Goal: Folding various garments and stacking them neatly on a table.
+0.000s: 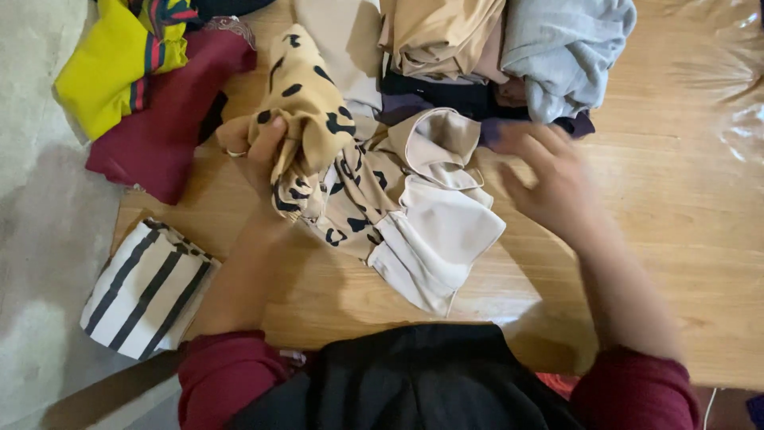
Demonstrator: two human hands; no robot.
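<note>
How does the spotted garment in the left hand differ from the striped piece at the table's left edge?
The spotted garment is tan with black blotches; the striped piece is white with dark straight stripes. The spotted garment is bunched and crumpled in the left hand; the striped piece lies folded flat, untouched. The spotted garment sits mid-table; the striped piece overhangs the edge. Both are patterned fabric.
</note>
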